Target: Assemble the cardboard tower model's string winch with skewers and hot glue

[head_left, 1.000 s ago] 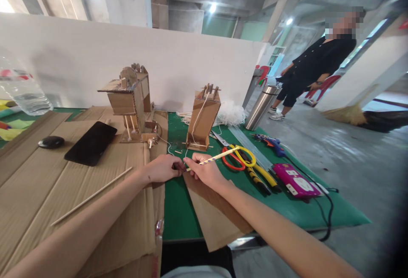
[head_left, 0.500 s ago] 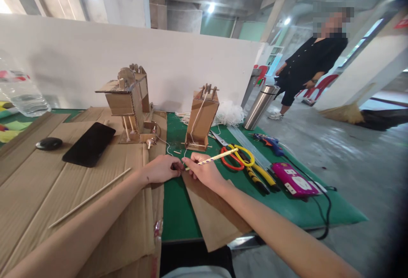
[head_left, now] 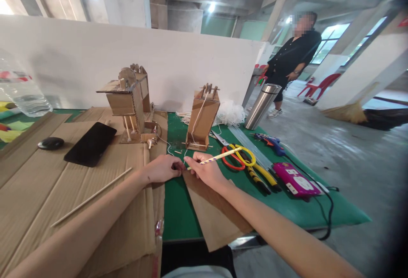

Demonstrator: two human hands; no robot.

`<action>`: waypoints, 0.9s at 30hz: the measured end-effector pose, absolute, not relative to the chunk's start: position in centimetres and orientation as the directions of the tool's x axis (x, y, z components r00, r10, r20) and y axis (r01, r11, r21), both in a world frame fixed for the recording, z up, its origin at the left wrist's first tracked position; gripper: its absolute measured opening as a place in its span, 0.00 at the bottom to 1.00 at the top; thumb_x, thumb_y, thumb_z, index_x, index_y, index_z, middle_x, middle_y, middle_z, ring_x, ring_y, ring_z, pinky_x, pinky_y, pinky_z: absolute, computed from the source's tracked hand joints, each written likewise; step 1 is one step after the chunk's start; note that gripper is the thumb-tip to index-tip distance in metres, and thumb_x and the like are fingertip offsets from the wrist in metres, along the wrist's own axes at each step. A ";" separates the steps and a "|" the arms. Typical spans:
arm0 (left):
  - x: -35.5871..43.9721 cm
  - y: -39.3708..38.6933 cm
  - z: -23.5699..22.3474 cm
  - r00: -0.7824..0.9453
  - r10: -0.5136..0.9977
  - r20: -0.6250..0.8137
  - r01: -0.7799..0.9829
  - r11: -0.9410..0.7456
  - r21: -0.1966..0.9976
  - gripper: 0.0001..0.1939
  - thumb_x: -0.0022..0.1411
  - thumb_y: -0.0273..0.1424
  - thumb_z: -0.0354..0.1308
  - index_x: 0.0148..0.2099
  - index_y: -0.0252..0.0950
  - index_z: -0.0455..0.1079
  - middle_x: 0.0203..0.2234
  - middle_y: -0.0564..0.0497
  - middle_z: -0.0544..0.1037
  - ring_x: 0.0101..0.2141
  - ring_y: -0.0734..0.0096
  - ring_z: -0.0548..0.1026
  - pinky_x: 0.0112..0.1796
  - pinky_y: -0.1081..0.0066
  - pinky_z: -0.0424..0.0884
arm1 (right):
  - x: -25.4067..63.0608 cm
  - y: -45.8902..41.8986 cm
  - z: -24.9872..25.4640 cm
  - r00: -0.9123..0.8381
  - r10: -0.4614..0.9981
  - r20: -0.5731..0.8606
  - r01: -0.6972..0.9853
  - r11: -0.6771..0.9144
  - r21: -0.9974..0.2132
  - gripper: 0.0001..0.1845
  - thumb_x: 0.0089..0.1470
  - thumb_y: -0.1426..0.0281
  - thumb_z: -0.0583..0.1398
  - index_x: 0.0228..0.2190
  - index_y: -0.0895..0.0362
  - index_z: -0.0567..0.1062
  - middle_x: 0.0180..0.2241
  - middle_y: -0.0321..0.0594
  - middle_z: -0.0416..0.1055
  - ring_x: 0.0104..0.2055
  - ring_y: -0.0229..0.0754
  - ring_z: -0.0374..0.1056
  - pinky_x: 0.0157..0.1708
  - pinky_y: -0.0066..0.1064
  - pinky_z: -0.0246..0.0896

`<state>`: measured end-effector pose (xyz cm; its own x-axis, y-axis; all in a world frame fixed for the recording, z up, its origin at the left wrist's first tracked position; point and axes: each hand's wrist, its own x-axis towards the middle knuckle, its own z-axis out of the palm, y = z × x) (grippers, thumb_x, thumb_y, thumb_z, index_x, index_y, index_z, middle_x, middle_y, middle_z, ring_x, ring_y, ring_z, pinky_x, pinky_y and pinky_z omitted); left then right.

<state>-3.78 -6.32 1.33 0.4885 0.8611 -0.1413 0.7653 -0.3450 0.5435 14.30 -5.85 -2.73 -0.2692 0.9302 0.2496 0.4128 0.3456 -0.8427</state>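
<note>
The right hand [head_left: 205,171] pinches a striped pencil [head_left: 223,155] slanting through its grip, above the far end of a cardboard piece [head_left: 215,210]; whether the left hand [head_left: 164,168], beside that end, pinches anything I cannot tell.

The slim pale-yellow pencil [head_left: 219,156] bears purple markings, the flat tan cardboard sheet [head_left: 216,214] is plain, the boxy magenta unit [head_left: 296,180] white-patched, and the long black tool grip [head_left: 256,178] yellow-banded.

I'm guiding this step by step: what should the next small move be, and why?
Probably a short stroke at the far end of the cardboard piece: the right hand holds the pencil with its lower end down there, and the left hand sits close beside it. Whether the tip touches is too small to tell.
</note>
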 end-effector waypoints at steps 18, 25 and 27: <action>-3.8 -6.1 1.0 0.488 0.864 -0.128 0.765 -0.352 0.539 0.11 0.54 0.31 0.55 0.40 0.39 0.74 0.31 0.54 0.79 0.35 0.71 0.75 0.34 0.77 0.66 | 14.4 -5.6 -3.1 -0.251 0.930 0.269 0.420 0.355 -0.835 0.23 0.57 0.55 0.53 0.17 0.54 0.59 0.14 0.31 0.64 0.16 0.34 0.59 0.18 0.26 0.49; -3.9 -6.1 0.9 0.484 0.866 -0.126 0.769 -0.352 0.533 0.12 0.55 0.31 0.55 0.41 0.39 0.74 0.31 0.54 0.79 0.34 0.71 0.75 0.35 0.76 0.66 | 14.3 -5.6 -2.9 -0.235 0.920 0.314 0.448 0.389 -0.805 0.23 0.57 0.58 0.53 0.15 0.54 0.58 0.14 0.31 0.63 0.17 0.34 0.57 0.20 0.26 0.48; -3.8 -6.1 1.0 0.489 0.864 -0.121 0.767 -0.360 0.531 0.11 0.55 0.31 0.55 0.41 0.39 0.74 0.32 0.54 0.80 0.35 0.71 0.75 0.35 0.77 0.66 | 14.3 -5.7 -2.8 -0.252 0.919 0.304 0.433 0.388 -0.813 0.22 0.57 0.58 0.53 0.16 0.54 0.59 0.14 0.31 0.63 0.18 0.34 0.58 0.20 0.26 0.49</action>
<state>-3.85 -6.13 0.96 0.4893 0.8636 -0.1213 0.7670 -0.3599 0.5312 14.32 -5.68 -2.76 -0.2518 0.9187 0.3043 0.4332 0.3882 -0.8134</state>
